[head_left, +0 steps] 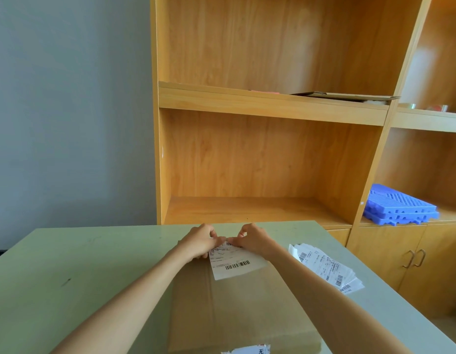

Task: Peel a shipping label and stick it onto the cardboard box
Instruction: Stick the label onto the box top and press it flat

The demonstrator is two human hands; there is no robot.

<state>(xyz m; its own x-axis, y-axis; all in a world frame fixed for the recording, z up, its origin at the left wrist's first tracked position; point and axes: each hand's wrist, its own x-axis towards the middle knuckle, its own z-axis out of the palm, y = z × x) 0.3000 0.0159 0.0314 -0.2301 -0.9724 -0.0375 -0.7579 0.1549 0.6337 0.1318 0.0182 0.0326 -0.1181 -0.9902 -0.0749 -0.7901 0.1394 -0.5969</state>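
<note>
A brown cardboard box point(237, 312) lies flat on the pale green table point(68, 277), taped along its middle seam. A white shipping label point(234, 264) with barcodes rests over the box's far end. My left hand point(200, 241) pinches the label's far edge from the left. My right hand point(252, 238) pinches the same edge from the right, fingertips almost touching the left hand's. Both forearms stretch over the box.
A fanned pile of more labels point(326, 267) lies on the table right of the box. A torn white scrap point(247, 350) sits on the box's near edge. Behind the table stands a wooden shelf unit point(260, 154) holding blue foam trays point(400, 205).
</note>
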